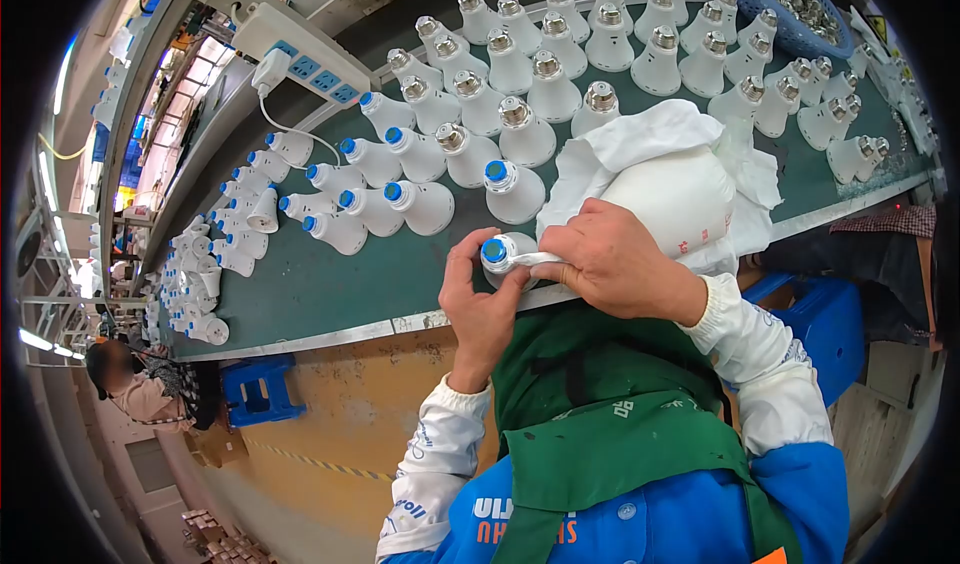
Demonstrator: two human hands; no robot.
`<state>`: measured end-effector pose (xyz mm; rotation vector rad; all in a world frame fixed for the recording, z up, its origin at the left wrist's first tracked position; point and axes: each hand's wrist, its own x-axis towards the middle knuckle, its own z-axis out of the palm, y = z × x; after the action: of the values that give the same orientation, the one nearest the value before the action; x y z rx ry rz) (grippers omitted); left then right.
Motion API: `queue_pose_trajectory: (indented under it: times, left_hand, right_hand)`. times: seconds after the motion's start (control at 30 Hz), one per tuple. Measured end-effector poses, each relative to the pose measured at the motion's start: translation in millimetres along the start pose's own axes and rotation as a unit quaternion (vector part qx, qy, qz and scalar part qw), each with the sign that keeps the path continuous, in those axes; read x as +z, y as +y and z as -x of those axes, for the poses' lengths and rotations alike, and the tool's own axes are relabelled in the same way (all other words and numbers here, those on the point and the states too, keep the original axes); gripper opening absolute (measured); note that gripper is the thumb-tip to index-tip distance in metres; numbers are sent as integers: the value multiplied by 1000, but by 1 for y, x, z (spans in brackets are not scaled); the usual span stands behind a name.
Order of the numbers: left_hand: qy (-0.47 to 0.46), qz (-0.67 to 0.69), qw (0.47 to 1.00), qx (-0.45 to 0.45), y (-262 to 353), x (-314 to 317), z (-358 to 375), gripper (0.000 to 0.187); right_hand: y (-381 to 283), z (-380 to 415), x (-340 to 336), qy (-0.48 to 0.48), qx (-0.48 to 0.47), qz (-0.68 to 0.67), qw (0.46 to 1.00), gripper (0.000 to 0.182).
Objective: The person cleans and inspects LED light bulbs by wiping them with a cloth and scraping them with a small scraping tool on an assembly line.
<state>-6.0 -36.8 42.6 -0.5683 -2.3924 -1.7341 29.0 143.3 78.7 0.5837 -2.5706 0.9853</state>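
Note:
Near the front edge of the green table stands a white bulb housing with a blue top (494,251), between my two hands. My left hand (478,299) is closed round its left side, fingers curled at the neck. A thin twisted strip of white cloth (540,259) runs against the neck, pinched in my right hand (625,264). Just behind my right hand lies a large white cloth-wrapped bundle (670,199) with small red marks. Another blue-topped housing (514,192) stands right behind the one between my hands.
Many housings with metal caps (610,44) stand at the back; blue-topped ones (420,207) are at the left. A blue basket of metal caps (790,4) is back right. A power strip (305,59) lies back left. A person (145,389) sits far left.

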Motion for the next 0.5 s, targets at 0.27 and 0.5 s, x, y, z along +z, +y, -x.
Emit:
queue_pose_trajectory:
  times: [0.27,0.5]
  left_hand:
    - [12,7,1000,-2,-5,7,1,44]
    - [14,0,1000,7,-4,7,1,44]
  right_hand:
    - [1,2,2,20,-6,-3,1000,26]
    - [1,1,4,26,-7,-3,1000,25]
